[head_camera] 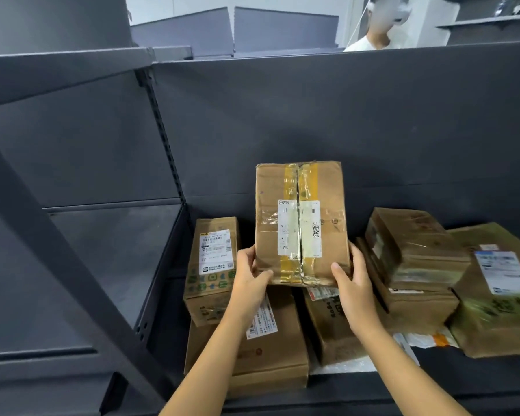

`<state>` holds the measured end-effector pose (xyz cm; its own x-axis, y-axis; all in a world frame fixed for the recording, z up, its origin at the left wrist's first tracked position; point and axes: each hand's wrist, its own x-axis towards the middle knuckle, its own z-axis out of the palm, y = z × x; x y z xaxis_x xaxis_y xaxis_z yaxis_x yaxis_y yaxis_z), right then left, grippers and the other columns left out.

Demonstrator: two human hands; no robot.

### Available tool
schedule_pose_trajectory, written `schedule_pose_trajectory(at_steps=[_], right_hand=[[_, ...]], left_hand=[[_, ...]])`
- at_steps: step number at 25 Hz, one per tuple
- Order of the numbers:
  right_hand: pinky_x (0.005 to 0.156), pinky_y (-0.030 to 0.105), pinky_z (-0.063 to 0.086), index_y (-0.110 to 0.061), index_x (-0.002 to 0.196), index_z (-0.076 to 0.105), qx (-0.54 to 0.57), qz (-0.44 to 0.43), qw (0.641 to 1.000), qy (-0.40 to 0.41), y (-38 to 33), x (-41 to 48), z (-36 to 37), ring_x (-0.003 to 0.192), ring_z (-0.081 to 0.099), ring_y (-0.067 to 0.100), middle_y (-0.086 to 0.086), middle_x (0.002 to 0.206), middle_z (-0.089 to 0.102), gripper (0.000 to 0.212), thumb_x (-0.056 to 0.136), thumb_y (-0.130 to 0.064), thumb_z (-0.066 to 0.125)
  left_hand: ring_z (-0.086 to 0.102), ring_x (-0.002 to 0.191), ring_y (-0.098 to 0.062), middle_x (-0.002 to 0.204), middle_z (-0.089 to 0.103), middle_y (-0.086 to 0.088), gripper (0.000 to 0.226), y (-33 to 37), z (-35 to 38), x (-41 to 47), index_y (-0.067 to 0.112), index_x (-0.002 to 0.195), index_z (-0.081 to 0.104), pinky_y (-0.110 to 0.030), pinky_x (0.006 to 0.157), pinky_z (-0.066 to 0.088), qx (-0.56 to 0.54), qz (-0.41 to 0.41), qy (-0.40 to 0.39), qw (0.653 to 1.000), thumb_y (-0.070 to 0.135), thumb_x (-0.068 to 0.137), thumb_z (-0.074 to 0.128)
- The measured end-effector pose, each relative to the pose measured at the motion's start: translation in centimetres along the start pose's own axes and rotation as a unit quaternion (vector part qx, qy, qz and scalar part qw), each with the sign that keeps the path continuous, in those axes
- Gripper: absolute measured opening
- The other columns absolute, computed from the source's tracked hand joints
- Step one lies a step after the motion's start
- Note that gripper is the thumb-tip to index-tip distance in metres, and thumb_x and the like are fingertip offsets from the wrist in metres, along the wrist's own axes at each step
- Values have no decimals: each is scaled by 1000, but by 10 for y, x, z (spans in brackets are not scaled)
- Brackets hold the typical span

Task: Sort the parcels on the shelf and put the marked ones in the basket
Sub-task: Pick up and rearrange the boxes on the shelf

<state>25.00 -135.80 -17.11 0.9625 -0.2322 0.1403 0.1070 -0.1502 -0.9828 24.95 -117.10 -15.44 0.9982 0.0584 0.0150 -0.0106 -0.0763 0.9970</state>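
Note:
I hold a brown cardboard parcel (327, 187) upright above the shelf, its taped seam and white label facing me. My left hand (249, 277) grips its lower left corner and my right hand (353, 280) grips its lower right corner. Below it, several other cardboard parcels lie on the dark shelf (373, 388): a box with green print and a label (212, 271) at the left, a flat box (276, 349) under my left forearm, and a box (327, 325) under my right wrist. No basket is in view.
Two stacked taped boxes (415, 265) and a large box with green print (499, 295) sit at the right, with a white plastic mailer (421, 339) beneath. A dark shelf upright (42, 235) slants across the left. Another person (373, 34) stands behind the back panel.

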Motion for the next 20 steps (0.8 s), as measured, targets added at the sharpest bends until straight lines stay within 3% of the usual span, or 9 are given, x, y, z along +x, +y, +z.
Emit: schedule_pose_trajectory(at_steps=[2,4,6,9,11,13,15,18,20], right_hand=[[90,13,41,-53,121,39,-3,-40,999,-6,-7,4,-2,116,47,-9,-33,121,50,53,91,-13,57],[87,6,42,-56,117,39,-24,-84,996,-13,-11,7,-5,116,44,-16,-42,117,48,64,86,-5,62],[94,9,39,-58,123,36,-36,-119,992,-25,-12,9,-6,124,41,-11,-38,124,45,77,83,2,64],[91,6,39,-64,126,30,-43,-127,991,-28,-12,10,-3,123,38,-13,-34,124,37,89,81,5,65],[93,12,41,-64,121,35,-22,-128,991,-13,-11,8,-1,118,41,-14,-29,122,37,76,82,-7,69],[100,29,44,-57,117,39,23,-125,992,-15,-12,4,3,120,46,-2,-14,129,43,59,82,-20,69],[103,34,44,-52,116,39,47,-128,990,-28,-15,1,7,124,48,9,-2,134,46,51,81,-26,67],[107,38,42,-44,114,40,57,-126,990,-37,-15,2,9,128,45,14,-3,137,45,54,86,-3,62],[106,32,42,-42,112,43,45,-135,989,-37,-18,-2,10,130,43,12,-15,135,45,59,86,9,56]], left_hand=[[61,103,-11,119,61,-3,19,12,-7,9,25,107,46,-21,79,50,-44,-28,24,998,13,93,50],[62,99,-15,113,64,1,14,25,-14,15,28,109,49,-29,76,51,-99,-59,39,993,31,96,46],[61,101,-14,101,67,16,31,32,-20,18,37,116,55,-34,79,51,-151,-48,23,987,51,95,38],[60,92,-13,80,66,20,34,33,-23,19,35,100,64,-35,77,49,-194,-15,20,981,49,98,33],[56,87,-12,79,65,17,27,31,-21,17,24,93,56,-35,76,47,-192,9,25,981,40,99,35],[55,85,-12,82,65,15,18,27,-17,16,23,93,49,-38,79,44,-204,11,30,978,35,98,38],[55,84,-12,84,66,12,12,23,-17,15,25,97,49,-37,79,44,-211,17,36,977,34,96,41],[59,80,-9,85,68,16,24,19,-19,16,28,100,52,-33,76,46,-196,13,37,980,43,80,50],[66,83,-5,92,71,17,26,16,-22,19,34,101,57,-31,79,49,-200,9,39,979,48,82,48]])
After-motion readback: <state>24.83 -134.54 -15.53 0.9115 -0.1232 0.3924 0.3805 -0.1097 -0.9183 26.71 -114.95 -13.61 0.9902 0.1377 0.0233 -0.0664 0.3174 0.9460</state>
